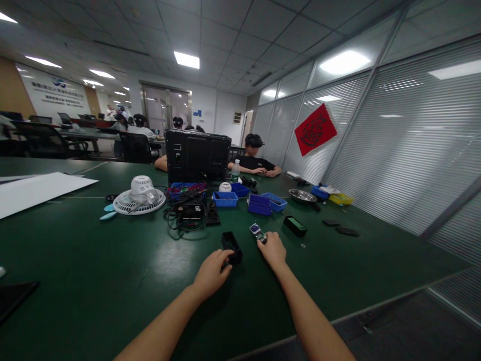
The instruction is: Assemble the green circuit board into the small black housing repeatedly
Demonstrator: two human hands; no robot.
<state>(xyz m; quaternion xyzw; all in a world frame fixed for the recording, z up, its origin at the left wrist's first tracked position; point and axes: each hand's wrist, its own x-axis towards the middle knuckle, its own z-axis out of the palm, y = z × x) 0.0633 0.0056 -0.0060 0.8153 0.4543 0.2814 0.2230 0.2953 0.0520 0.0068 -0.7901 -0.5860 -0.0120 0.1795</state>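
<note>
My left hand (211, 273) is closed round the near end of a small open black box (231, 246) that rests on the green table (93, 281). Just to its right, my right hand (273, 249) pinches a small blue and silver device (257, 232) that sticks out past the fingers toward the far side. The two hands are close together, a short gap between them. A black rectangular part with a green face (295, 225) lies a little beyond and right of my right hand.
Farther back are a white fan part (139, 199), a tangle of cables with a black unit (189, 214), several blue bins (263, 203), a metal bowl (302, 196) and a large black case (197, 155). A person sits behind it. The table edge runs near right.
</note>
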